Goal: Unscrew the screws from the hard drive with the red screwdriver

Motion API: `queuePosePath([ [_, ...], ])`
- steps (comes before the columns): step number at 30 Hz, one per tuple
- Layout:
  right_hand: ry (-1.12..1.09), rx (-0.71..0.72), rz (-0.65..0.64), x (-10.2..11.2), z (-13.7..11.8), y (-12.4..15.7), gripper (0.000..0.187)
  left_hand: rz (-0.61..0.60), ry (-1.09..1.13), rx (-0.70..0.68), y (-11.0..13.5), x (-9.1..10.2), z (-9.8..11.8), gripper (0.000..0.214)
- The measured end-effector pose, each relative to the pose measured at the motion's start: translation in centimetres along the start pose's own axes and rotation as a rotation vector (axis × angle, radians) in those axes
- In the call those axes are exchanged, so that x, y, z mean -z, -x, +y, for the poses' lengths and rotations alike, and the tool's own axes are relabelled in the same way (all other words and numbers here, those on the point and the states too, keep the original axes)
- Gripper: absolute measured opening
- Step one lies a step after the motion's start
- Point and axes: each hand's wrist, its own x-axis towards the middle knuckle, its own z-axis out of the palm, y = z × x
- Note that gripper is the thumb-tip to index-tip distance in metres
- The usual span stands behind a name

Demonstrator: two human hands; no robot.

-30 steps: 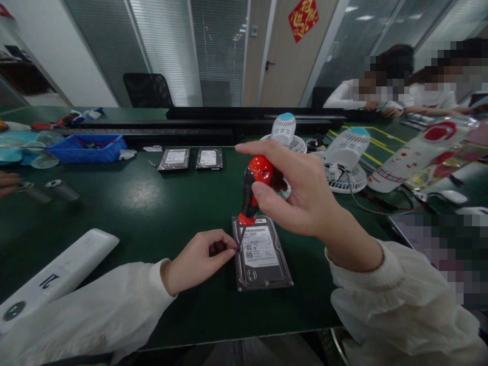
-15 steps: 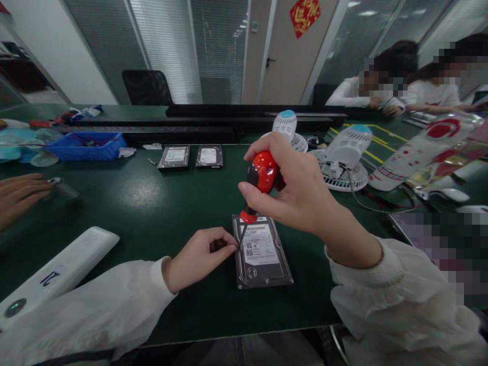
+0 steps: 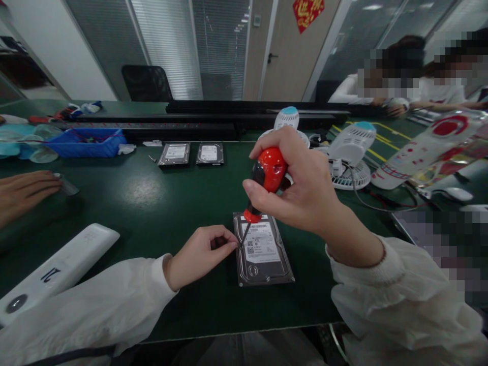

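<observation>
A hard drive [image 3: 263, 254] lies flat on the green table in front of me, its white label facing up. My right hand [image 3: 301, 178] is wrapped round the red and black handle of a screwdriver [image 3: 272, 170]. The shaft slants down to the left, its tip at the drive's left edge. Beside that tip, my left hand [image 3: 206, 251] pinches with thumb and forefinger. Whatever lies between those fingertips is too small to make out.
Two more hard drives [image 3: 174, 154] lie farther back, near a blue basket [image 3: 86, 145]. White fans [image 3: 351, 152] stand at the right. A white device marked 21 [image 3: 57, 274] is by my left sleeve. Another person's hand [image 3: 28, 190] touches a small clear object at the left.
My right hand and the screwdriver handle have shifted slightly right, so the shaft leans more. My left hand stays at the drive's edge. The other person's hand has moved a little right.
</observation>
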Motion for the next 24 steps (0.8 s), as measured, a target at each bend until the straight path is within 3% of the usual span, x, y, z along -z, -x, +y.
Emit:
queuePosePath([
  [10, -0.024, -0.012, 0.058, -0.05, -0.16, -0.04, 0.02, 0.009, 0.005, 0.001, 0.02, -0.08, -0.41, 0.015],
  [24, -0.005, -0.012, 0.026, -0.27, 0.07, 0.06, 0.023, 0.007, 0.027, 0.007, -0.02, -0.06, -0.04, 0.014],
])
